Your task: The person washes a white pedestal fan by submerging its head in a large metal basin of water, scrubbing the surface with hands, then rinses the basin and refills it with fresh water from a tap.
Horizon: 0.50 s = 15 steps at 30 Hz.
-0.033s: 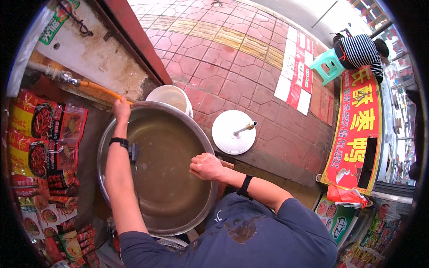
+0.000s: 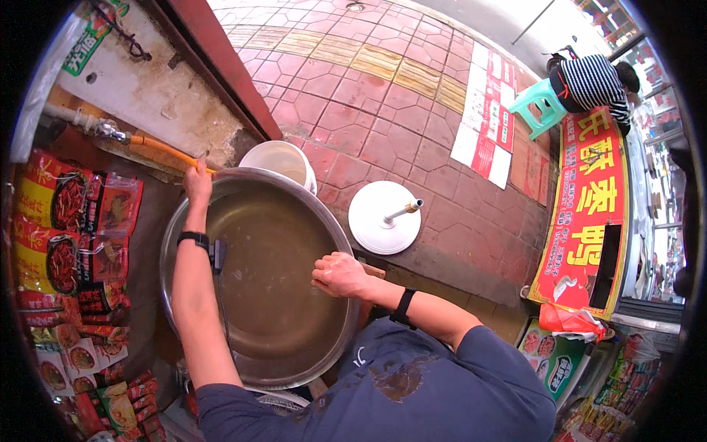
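Note:
A wide metal basin (image 2: 342,228) of cloudy water stands in front of me. My left hand (image 2: 197,184) is at its far left rim, fingers closed around an orange hose (image 2: 162,147) that runs from a metal tap (image 2: 110,131). Over the basin's right side, my right hand (image 2: 340,275) is curled into a fist. Whatever it may hold is hidden beneath the fingers. Just behind that wrist, a piece of wood (image 2: 374,271) pokes out past the rim. Both wrists wear black bands, and a thin dark cable hangs from the left one.
A white bucket (image 2: 283,160) stands behind the basin. Right of it is a round white base (image 2: 375,217) with a short metal tube. Red food packets (image 2: 70,221) line the left side. Farther right, a person in stripes (image 2: 593,81) is by a green stool (image 2: 540,107) and red banner (image 2: 582,214).

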### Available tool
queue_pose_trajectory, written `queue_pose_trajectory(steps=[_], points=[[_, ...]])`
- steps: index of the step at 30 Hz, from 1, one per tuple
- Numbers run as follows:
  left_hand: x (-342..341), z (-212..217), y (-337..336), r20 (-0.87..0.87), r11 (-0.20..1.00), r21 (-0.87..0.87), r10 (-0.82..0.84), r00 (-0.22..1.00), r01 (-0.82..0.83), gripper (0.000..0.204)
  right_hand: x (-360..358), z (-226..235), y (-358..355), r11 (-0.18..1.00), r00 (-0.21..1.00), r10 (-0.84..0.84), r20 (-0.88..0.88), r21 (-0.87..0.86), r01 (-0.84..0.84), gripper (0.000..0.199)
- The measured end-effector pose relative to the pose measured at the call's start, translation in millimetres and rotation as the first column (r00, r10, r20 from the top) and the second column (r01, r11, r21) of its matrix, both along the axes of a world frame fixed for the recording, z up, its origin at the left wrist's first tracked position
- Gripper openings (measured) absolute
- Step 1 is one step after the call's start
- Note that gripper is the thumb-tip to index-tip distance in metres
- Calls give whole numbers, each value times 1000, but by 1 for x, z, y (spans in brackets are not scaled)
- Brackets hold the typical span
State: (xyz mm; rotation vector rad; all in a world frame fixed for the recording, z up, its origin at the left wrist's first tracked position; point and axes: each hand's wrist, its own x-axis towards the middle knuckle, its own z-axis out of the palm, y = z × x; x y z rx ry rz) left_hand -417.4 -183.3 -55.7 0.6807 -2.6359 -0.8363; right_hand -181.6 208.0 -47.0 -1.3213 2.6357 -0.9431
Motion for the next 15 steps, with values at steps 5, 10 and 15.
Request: queue_pose_trajectory(steps=[5,10,15], points=[[106,5,22,-233,981,117,-122,965,152,53,0,-4,-1,997,999,28,19,76,-29,15],[277,32,60,-153,974,-110,-216,964,200,54,0,-3,-2,989,999,20,-28,145,-16,16],[378,72,67,-197,992,124,-8,980,33,44,-4,6,-17,989,991,87,-106,128,-73,43]])
